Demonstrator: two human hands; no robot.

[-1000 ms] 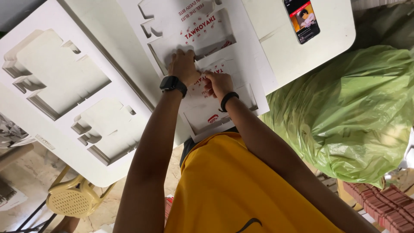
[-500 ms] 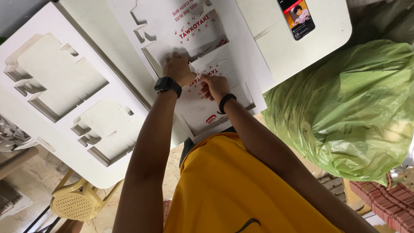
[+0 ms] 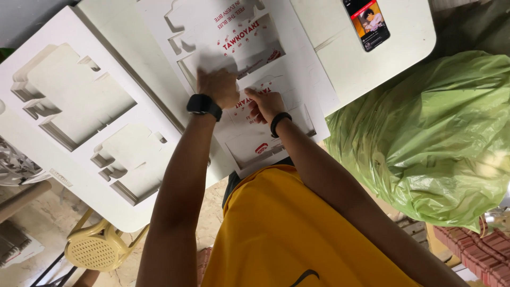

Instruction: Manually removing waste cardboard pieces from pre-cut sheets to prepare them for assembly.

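Observation:
A white die-cut card sheet with red print lies on a white table in front of me. My left hand, a black watch on its wrist, grips a printed box blank in that sheet, and a white flap hides its fingertips. My right hand, with a black band on the wrist, has its fingers curled on the same blank just to the right. The two hands almost touch.
Leftover white sheets with box-shaped holes lie at the left. A phone with a lit screen rests on the table's far side. A large green plastic bag bulges at the right. A yellow plastic chair and red blocks stand on the floor.
Both hands stay on the printed blank, with only small shifts of the fingers. The view has drifted slightly.

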